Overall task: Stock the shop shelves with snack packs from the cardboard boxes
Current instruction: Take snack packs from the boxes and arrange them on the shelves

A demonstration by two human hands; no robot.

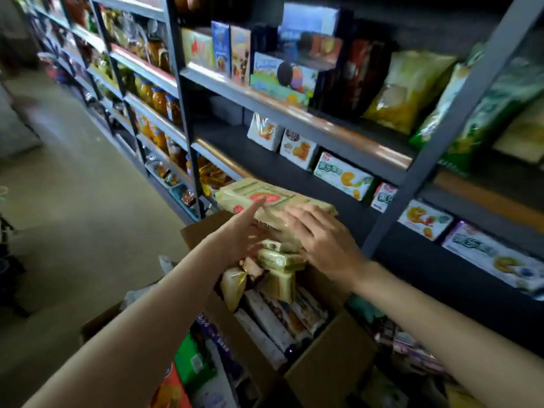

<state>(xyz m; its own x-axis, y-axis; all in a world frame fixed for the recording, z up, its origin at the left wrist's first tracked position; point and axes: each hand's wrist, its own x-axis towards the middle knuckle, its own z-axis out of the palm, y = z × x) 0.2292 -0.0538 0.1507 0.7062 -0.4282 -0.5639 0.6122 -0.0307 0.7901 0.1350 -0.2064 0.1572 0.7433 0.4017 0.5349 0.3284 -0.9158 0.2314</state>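
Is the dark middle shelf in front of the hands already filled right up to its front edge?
No: the dark middle shelf holds only a back row of white snack packs.

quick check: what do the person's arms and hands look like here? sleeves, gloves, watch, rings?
Both forearms are bare up to the frame edge, with no sleeve in view. The left hand and right hand wear no gloves. No watch, band or bracelet shows on either wrist. No rings are visible, though motion blur on the fingers makes small details hard to rule out.

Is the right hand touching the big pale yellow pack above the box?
Touching. The head view shows the right hand lying flat on the near end of the pack, its fingers spread over the wrapper with no gap.
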